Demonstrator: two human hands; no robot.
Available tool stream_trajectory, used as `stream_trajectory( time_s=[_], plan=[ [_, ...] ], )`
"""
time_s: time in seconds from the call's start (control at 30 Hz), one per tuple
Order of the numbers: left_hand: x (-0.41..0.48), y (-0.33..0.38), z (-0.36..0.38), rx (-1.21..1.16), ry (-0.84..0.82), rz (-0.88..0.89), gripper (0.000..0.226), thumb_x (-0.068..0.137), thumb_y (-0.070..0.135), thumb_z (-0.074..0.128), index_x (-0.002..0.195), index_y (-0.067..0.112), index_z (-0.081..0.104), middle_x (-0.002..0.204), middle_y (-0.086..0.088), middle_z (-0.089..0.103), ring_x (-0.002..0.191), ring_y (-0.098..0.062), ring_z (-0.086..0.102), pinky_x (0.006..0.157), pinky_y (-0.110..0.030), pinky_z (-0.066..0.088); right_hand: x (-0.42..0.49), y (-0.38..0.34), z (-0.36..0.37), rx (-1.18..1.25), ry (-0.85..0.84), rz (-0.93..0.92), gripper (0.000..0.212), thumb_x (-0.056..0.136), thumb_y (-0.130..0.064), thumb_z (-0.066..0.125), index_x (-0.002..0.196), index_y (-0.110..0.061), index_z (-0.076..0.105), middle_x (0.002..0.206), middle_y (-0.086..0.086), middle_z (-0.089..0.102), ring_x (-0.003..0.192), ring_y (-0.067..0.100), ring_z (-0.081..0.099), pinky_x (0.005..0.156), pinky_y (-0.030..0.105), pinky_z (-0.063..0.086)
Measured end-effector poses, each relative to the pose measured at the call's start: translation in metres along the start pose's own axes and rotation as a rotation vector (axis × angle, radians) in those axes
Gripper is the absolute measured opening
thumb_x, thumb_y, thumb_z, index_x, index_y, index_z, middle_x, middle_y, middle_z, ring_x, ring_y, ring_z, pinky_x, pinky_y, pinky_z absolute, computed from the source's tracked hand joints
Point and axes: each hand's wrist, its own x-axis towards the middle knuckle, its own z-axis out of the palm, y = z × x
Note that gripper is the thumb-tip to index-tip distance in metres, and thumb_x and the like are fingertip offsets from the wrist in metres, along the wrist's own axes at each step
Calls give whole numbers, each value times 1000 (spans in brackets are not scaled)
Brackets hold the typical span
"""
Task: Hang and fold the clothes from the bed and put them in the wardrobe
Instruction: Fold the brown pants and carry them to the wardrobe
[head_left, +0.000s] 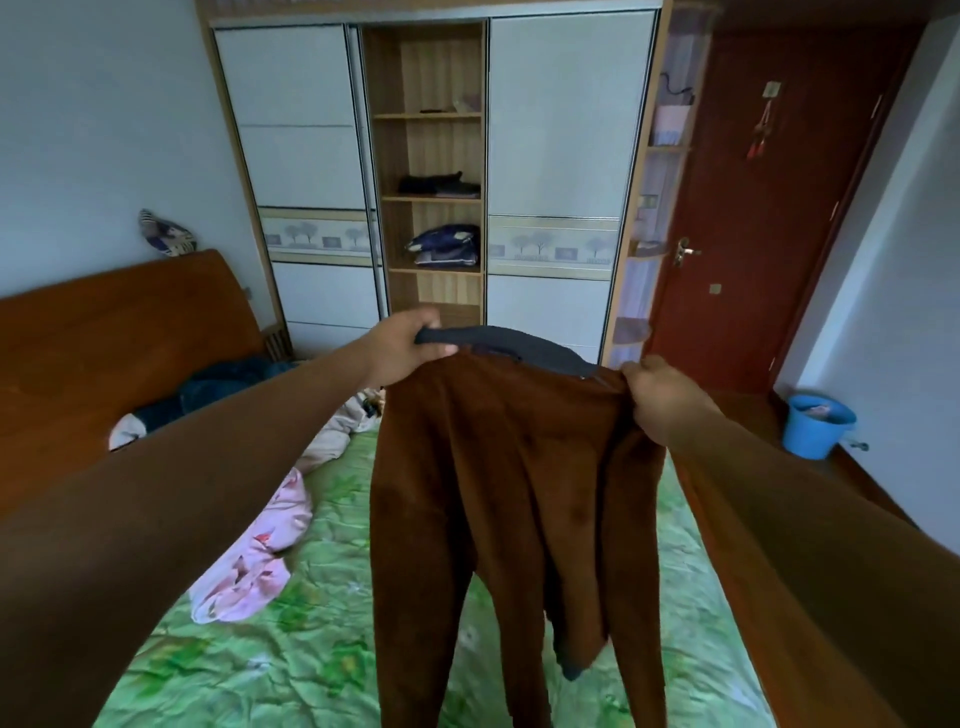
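Fingers (441, 351) clenched on a waistband, trousers hanging over the bed.
Left hand (410, 345) and right hand (660, 400) each grip one end of the dark waistband (519, 345), stretched crosswise between them. The brown trousers (498, 493) hang legs-down above the green bed (311, 649). Folding probably means lowering them flat first; the wardrobe (431, 156) stands beyond.
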Motion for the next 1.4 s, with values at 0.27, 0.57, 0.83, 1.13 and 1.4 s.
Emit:
stream_trajectory(
  time_s=[0.27, 0.57, 0.83, 1.13, 1.4],
  plan=[
    [-7, -27, -1, 131, -470, -129, 42, 81, 31, 82, 113, 33, 54, 111, 12, 63, 99, -6, 61, 80, -26, 47, 10, -13, -3, 467, 47, 386, 29, 93, 2, 44, 106, -3, 70, 104, 18, 67, 96, 35, 63, 82, 40, 53],
    [-1, -76, -17, 305, 1, -245, 9, 98, 15, 58, 106, 19, 61, 111, -3, 62, 97, -18, 52, 83, -29, 37, 7, -37, -25, 1023, 88, 503, 36, 92, 11, 42, 114, 3, 70, 100, 18, 70, 91, 34, 65, 76, 35, 53],
    [1, -62, -31, -6, 245, -126, 15, 106, 28, 41, 102, 23, 54, 92, -2, 59, 88, -19, 55, 77, -33, 39, -6, -28, -57, 1166, -215, 518, 47, 69, -43, 78, 103, -13, 72, 98, 15, 77, 86, 33, 75, 83, 39, 55],
    [6, -64, -35, 96, 127, 54, 16, 103, 34, 50, 90, 33, 59, 84, 10, 62, 81, -3, 58, 66, -20, 38, -9, -4, -42, 1087, -81, 294, 16, 98, -29, 64, 91, -18, 72, 85, 2, 75, 87, 22, 69, 63, 21, 54],
    [16, -104, -7, 233, -12, 73, 22, 101, 42, 51, 105, 25, 64, 88, 7, 59, 83, -14, 57, 68, -29, 41, 0, 6, 28, 114, -6, 46, 20, 105, -50, 35, 109, -30, 32, 83, 3, 56, 70, 22, 55, 61, 37, 39]
  ],
)
